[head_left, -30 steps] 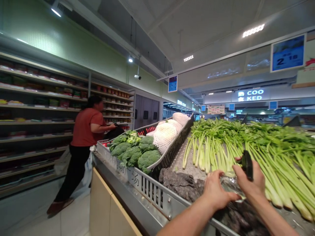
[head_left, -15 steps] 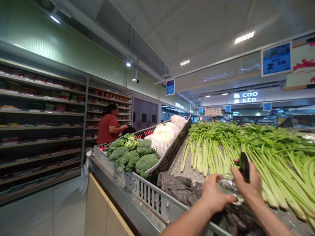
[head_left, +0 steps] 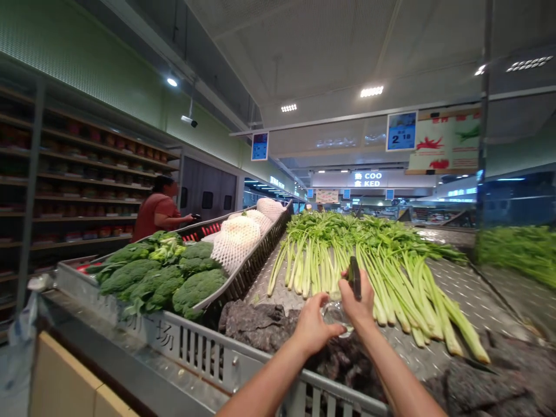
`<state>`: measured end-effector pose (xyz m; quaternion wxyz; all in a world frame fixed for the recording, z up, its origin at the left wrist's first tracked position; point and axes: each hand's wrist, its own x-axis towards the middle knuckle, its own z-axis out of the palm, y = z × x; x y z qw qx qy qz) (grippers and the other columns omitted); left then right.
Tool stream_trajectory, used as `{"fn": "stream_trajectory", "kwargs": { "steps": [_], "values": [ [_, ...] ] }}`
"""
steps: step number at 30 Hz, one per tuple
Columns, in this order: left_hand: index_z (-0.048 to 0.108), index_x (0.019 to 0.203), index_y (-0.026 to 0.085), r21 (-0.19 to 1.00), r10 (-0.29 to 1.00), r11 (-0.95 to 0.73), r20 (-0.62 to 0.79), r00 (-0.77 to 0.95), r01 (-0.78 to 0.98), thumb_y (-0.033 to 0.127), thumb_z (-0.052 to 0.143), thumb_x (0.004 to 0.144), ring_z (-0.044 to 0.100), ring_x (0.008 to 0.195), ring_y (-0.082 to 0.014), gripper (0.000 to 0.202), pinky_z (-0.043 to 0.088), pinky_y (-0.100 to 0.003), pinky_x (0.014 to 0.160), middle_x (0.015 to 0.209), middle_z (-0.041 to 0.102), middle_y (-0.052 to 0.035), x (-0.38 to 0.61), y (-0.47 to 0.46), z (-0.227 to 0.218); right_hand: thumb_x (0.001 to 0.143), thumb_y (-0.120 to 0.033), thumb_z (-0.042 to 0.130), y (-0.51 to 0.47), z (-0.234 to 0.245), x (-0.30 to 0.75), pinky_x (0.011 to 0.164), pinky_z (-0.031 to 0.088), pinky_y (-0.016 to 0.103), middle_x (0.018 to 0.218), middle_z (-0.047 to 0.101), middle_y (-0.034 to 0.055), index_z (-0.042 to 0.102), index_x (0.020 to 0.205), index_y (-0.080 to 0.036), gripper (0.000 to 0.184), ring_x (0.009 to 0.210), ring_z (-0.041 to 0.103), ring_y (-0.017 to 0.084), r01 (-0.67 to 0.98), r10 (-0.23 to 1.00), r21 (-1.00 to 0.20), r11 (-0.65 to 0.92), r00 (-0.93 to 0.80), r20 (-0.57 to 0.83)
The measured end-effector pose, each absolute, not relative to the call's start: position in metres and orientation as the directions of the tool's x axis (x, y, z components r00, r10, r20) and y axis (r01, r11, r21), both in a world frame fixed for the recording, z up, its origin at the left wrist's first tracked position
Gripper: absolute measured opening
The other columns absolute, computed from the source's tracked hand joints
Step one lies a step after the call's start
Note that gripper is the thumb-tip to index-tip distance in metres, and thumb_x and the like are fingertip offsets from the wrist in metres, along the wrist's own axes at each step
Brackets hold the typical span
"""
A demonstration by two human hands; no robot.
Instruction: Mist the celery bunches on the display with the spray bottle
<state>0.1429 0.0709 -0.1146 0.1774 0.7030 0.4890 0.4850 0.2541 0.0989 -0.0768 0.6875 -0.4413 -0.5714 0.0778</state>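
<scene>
My left hand (head_left: 313, 325) is closed around the near left side of a clear, rounded container (head_left: 335, 313), above a dark wrinkled cloth. Close beside it, my right hand (head_left: 359, 296) grips a thin black piece (head_left: 355, 279), shaped like a lid seen edge-on, at the container's right side. Whether the black piece is joined to the container, I cannot tell. Just beyond both hands, bunches of celery (head_left: 391, 278) lie with stalks toward me and leaves away. The hands partly cover the container.
Broccoli (head_left: 152, 275) fills a grey crate (head_left: 197, 347) at left, with vegetables in white foam netting (head_left: 238, 236) behind. Dark cloth (head_left: 252, 324) lines the near edge of the ridged metal display (head_left: 438, 289). A person in red (head_left: 154, 211) stands near the left shelves.
The view has swung right, so the stall and my hands sit further left in the picture. A mirror-like panel now shows at right. Both hands keep their hold.
</scene>
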Motion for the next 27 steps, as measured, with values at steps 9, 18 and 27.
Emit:
{"fn": "stream_trajectory", "kwargs": {
  "steps": [9,18,27],
  "values": [
    [0.049,0.101,0.017,0.71,0.841,-0.507,0.532,0.101,0.488,0.025,0.071,0.047,0.049,0.091,-0.0187,0.058,0.038,-0.031,0.083,0.097,0.055,-0.0045,0.142,0.073,-0.118,0.061,-0.032,0.046,0.096,-0.082,0.262,0.064,0.041,0.029,0.081,0.057,0.005,0.049,0.086,-0.018,0.029,0.066,0.053,0.018,0.376,0.605,-0.723,0.579,0.397,0.691],
    [0.052,0.097,0.018,0.7,0.836,-0.522,0.532,0.133,0.488,0.026,0.071,0.047,0.05,0.089,-0.0188,0.054,0.039,-0.031,0.082,0.096,0.056,-0.0036,0.143,0.072,-0.118,0.062,-0.031,0.047,0.097,-0.084,0.271,0.061,0.04,0.029,0.077,0.056,0.0037,0.048,0.086,-0.018,0.028,0.062,0.052,0.017,0.401,0.598,-0.722,0.564,0.405,0.692],
    [0.052,0.104,0.018,0.723,0.847,-0.526,0.492,0.201,0.448,0.025,0.07,0.051,0.051,0.09,-0.0192,0.056,0.039,-0.032,0.083,0.101,0.057,-0.0052,0.143,0.069,-0.118,0.061,-0.032,0.046,0.099,-0.086,0.277,0.066,0.04,0.03,0.082,0.058,0.006,0.049,0.086,-0.017,0.029,0.068,0.053,0.019,0.443,0.568,-0.702,0.558,0.412,0.712]
  ]
}}
